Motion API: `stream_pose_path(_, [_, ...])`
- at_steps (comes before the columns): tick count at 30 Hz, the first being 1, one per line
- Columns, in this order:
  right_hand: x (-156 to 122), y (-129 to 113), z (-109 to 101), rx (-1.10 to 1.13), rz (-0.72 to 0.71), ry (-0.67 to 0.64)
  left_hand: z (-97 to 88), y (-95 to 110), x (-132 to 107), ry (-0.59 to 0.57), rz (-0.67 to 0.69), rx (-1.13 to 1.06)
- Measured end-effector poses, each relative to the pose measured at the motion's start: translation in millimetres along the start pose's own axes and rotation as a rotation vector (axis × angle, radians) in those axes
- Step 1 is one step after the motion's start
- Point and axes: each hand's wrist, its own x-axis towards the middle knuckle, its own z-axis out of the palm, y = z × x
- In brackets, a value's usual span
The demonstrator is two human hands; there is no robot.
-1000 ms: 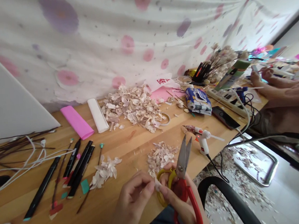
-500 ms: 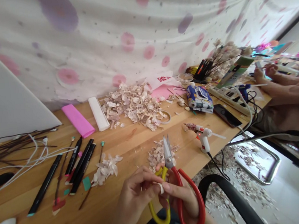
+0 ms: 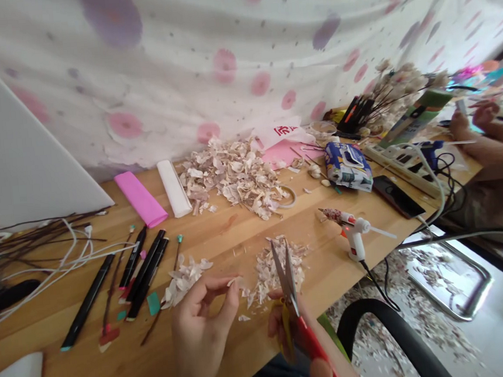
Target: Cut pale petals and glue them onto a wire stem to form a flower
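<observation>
My right hand (image 3: 285, 326) grips a pair of scissors (image 3: 286, 285) with red and yellow handles, its slim steel blades pointing up over a small heap of pale pink petal scraps (image 3: 280, 271). The handles are partly hidden by my fingers and blurred. My left hand (image 3: 202, 325) is raised just left of the heap, its fingers spread. A tiny white scrap (image 3: 234, 282) lies at its fingertips, but I cannot tell whether they hold it. Beside that hand lies a cluster of larger white petals (image 3: 184, 282).
A big petal heap (image 3: 233, 181) lies at the back of the wooden table (image 3: 219, 226). Around it are rolled pink paper (image 3: 140, 198), black markers (image 3: 144, 274), a hot glue gun (image 3: 355, 235) and a power strip (image 3: 402, 169). Another person's hand (image 3: 485, 114) works at the right.
My left hand has moved away from the scissors and its fingers have spread. The scissors have tilted, with their blades now over the small heap.
</observation>
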Motion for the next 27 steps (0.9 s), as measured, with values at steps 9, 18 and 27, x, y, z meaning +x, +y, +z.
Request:
stream_pose_path(9, [-1,-10,4,-0.098,0.0,-0.207,3.5,-1,-6,-0.044,0.002,0.003])
stream_pose_path(18, [1,-13,8,-0.18,0.001,-0.158,6.9,1,-10,-0.062,-0.004,0.011])
stream_pose_path(27, [6,-31,6,-0.142,0.019,-0.131,4.3,7,-6,-0.083,-0.019,0.02])
